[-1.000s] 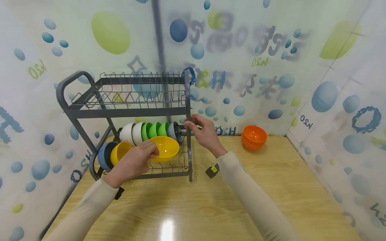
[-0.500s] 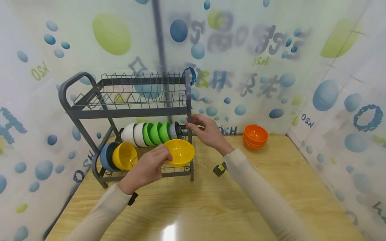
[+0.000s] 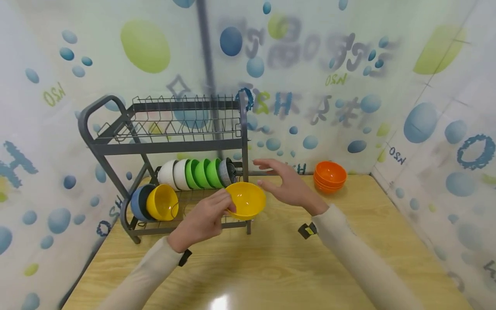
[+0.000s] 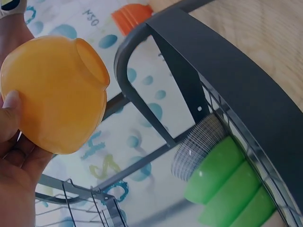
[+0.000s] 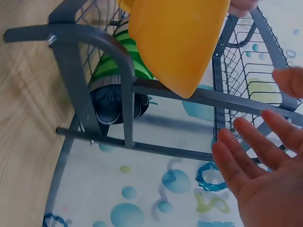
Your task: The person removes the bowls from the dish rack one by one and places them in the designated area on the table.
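Note:
In the head view my left hand (image 3: pixel 204 218) pinches the rim of a yellow bowl (image 3: pixel 246 200), held in front of the rack's right post. The left wrist view shows the thumb against the outside of the bowl (image 4: pixel 57 94). My right hand (image 3: pixel 288 184), fingers spread and holding nothing, is just right of the bowl; a gap separates them in the right wrist view, where the palm (image 5: pixel 272 184) faces the rack. Another yellow bowl (image 3: pixel 162 202) leans beside a blue bowl (image 3: pixel 140 202) on the lower tier.
The two-tier grey rack (image 3: pixel 170 147) stands at the left. Its lower tier also holds white bowls (image 3: pixel 167 174), several green bowls (image 3: pixel 201 173) and patterned bowls (image 3: pixel 226 172). Stacked orange bowls (image 3: pixel 330 176) sit at the table's (image 3: pixel 294 267) back right, near the wall.
My left hand has carried the yellow bowl rightward, out from the front of the lower tier. My right hand has come away from the rack's right post, moving right and slightly down, its fingers spreading.

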A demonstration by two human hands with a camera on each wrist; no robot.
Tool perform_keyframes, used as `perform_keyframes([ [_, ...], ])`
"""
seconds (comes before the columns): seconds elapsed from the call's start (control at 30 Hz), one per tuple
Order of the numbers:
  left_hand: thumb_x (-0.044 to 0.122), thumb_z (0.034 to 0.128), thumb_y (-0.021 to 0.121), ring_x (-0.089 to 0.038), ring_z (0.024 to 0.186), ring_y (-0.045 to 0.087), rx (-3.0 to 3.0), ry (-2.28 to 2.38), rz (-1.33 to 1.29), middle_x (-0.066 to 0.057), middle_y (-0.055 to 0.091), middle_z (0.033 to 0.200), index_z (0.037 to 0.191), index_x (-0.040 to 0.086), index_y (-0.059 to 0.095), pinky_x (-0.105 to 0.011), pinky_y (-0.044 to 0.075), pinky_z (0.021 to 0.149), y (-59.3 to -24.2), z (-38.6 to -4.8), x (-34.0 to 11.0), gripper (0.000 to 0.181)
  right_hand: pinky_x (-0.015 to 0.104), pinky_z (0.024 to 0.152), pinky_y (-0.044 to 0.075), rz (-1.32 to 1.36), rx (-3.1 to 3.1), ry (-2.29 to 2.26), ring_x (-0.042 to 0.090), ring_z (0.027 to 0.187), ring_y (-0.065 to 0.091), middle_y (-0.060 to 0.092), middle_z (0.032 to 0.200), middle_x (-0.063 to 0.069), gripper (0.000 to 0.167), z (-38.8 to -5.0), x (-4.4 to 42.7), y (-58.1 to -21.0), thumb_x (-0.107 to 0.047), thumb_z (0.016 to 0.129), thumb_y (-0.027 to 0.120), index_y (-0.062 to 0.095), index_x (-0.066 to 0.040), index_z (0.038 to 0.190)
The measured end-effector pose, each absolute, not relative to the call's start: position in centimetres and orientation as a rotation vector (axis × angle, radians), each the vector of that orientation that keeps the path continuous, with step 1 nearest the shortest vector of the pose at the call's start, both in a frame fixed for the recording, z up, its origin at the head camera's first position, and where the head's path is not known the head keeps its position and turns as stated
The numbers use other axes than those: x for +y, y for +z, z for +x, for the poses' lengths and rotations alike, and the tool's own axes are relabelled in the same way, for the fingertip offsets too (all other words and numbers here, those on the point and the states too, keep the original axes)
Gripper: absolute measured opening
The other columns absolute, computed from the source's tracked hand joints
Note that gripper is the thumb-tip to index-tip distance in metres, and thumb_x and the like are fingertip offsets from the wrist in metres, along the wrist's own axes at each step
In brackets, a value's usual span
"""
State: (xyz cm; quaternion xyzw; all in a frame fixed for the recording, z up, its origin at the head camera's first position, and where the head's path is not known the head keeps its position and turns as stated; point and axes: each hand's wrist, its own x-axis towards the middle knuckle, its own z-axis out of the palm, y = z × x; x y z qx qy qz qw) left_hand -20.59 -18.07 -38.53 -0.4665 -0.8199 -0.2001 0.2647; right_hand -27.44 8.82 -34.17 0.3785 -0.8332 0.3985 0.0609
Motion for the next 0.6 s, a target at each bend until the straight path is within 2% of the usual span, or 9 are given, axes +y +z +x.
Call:
perform_keyframes([
  [0.17,-0.029,0.0686,0.063,-0.018,0.101,0.059,-2.176,-0.549,-1.291,0.000,0.058,0.094,0.098,0.008,0.056,-0.027,0.059,0.085,-38.6,-20.9,-17.0,0.047,0.052,0.114,0.046,1.232,-2.515,1.039,0.020,0.139,0.053,0.055,0.151,-0.005,0.054,-25.5,10.8,-34.5,-0.034,0.097,0.072,0.055,-0.024,0.147],
  [0.3,-0.028,0.0694,0.063,-0.018,0.102,0.059,-2.175,-0.568,-1.301,0.000,0.058,0.094,0.097,0.008,0.056,-0.028,0.058,0.089,-38.6,-21.0,-16.2,0.046,0.053,0.114,0.045,1.330,-2.458,0.926,0.020,0.139,0.052,0.057,0.150,-0.004,0.055,-24.2,12.0,-35.0,-0.032,0.094,0.076,0.058,-0.022,0.144],
  [0.4,-0.028,0.0717,0.062,-0.017,0.101,0.058,-2.181,-0.579,-1.306,0.000,0.058,0.094,0.097,0.008,0.056,-0.028,0.057,0.091,-38.6,-21.1,-15.7,0.044,0.048,0.113,0.048,1.403,-2.417,0.838,0.019,0.137,0.053,0.059,0.147,-0.002,0.053,-23.6,12.7,-35.5,-0.029,0.092,0.078,0.060,-0.019,0.141],
  [0.6,-0.026,0.0736,0.059,-0.015,0.095,0.054,-2.171,-0.574,-1.324,0.000,0.056,0.092,0.096,0.009,0.055,-0.024,0.053,0.081,-39.0,-21.2,-14.9,0.041,0.039,0.107,0.053,1.493,-2.352,0.716,0.017,0.128,0.057,0.063,0.139,0.003,0.046,-22.6,13.9,-36.5,-0.018,0.089,0.081,0.066,-0.015,0.132],
])
